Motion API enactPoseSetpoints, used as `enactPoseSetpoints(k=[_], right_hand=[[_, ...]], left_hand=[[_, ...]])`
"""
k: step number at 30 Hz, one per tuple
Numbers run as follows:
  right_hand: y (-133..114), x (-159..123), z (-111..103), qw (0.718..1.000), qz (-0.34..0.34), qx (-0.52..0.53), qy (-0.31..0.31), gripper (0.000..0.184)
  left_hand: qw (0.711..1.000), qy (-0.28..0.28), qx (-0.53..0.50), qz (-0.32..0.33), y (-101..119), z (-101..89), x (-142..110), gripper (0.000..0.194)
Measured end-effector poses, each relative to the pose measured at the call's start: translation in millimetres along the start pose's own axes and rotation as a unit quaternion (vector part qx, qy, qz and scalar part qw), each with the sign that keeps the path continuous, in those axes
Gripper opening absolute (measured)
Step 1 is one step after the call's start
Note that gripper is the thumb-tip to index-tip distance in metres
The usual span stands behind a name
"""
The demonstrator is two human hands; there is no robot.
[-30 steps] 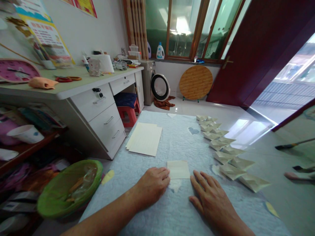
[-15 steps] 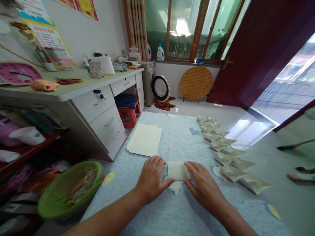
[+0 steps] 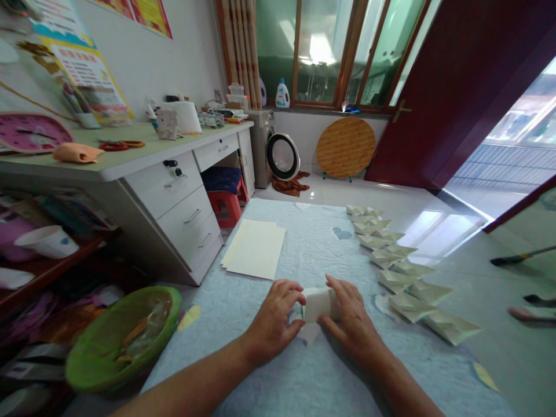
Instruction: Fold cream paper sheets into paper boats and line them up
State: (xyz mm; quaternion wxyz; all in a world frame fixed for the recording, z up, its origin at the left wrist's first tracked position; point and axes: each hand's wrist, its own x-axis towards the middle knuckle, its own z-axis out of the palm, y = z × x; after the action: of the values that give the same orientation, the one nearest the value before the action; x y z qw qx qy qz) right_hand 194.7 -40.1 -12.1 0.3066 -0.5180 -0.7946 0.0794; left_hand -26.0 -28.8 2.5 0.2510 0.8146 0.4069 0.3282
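A small folded piece of cream paper (image 3: 316,305) is between my two hands, low over the quilted light-blue cloth (image 3: 317,249). My left hand (image 3: 273,313) pinches its left edge, with thumb below and curled fingertips above. Around the right end, my right hand (image 3: 350,315) holds the paper with thumb at the near edge and fingers at the far edge; the fingers hide that end. Several folded paper boats (image 3: 410,306) stand in rows along the right side of the cloth. Flat cream sheets (image 3: 256,249) lie stacked at the left, beyond my left hand.
A white desk (image 3: 186,202) with drawers runs along the left. Below it sits a green basket (image 3: 169,301) holding a plastic bag. A red stool (image 3: 226,202), a washing machine (image 3: 260,150) with its door ajar and a round wooden tabletop (image 3: 346,147) stand farther back.
Both hands have come in to the folded paper and grip its two ends. The paper, flat on the cloth a second ago, is now slightly raised and tilted.
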Motion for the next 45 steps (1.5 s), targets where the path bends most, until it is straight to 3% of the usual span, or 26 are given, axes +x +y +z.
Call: enactPoseSetpoints(k=[3, 5, 9, 15, 19, 24, 31, 35, 39, 45], right_hand=[[-4.3, 3.2, -5.7, 1.0, -0.011, 0.027, 0.006, 0.027], [-7.7, 4.5, -8.8, 0.999, -0.029, 0.042, 0.019, 0.015], [-16.8, 5.2, -13.8, 0.993, -0.077, 0.051, 0.076, 0.019], [-27.8, 4.1, -17.7, 0.982, -0.14, 0.013, 0.123, 0.02], [-26.5, 3.2, -13.0, 0.982, -0.137, -0.015, 0.129, 0.021], [-28.6, 0.0, -6.2, 0.987, -0.116, -0.038, 0.106, 0.028], [-31.2, -0.9, 1.8, 0.986, -0.135, -0.035, 0.09, 0.01], [-29.9, -0.7, 4.3, 0.994, -0.092, -0.049, 0.019, 0.013], [-35.8, -1.1, 0.2, 0.995, -0.047, -0.046, -0.072, 0.01], [-41.3, -1.0, -2.6, 0.994, -0.043, -0.04, -0.087, 0.007]], left_hand=[[0.999, -0.008, -0.05, 0.002, 2.1, 0.6, -1.3, 0.029], [0.997, -0.021, -0.072, -0.008, 2.5, 1.4, -2.9, 0.029], [0.995, -0.042, -0.088, -0.026, 1.9, 2.3, -4.2, 0.034], [0.991, 0.013, -0.127, 0.031, 0.6, 0.4, -1.2, 0.03], [0.991, 0.035, -0.128, 0.028, -2.9, 0.4, 0.0, 0.028], [0.992, 0.023, -0.12, 0.027, -3.3, 1.1, 0.7, 0.029], [0.994, 0.005, -0.105, 0.021, -1.8, 0.8, 2.4, 0.044], [0.997, 0.023, -0.07, -0.009, -7.1, 1.0, 3.8, 0.042], [0.999, 0.034, -0.002, 0.001, -11.6, 1.5, 3.6, 0.032], [0.999, 0.017, 0.049, 0.003, -8.9, 1.7, 1.5, 0.031]])
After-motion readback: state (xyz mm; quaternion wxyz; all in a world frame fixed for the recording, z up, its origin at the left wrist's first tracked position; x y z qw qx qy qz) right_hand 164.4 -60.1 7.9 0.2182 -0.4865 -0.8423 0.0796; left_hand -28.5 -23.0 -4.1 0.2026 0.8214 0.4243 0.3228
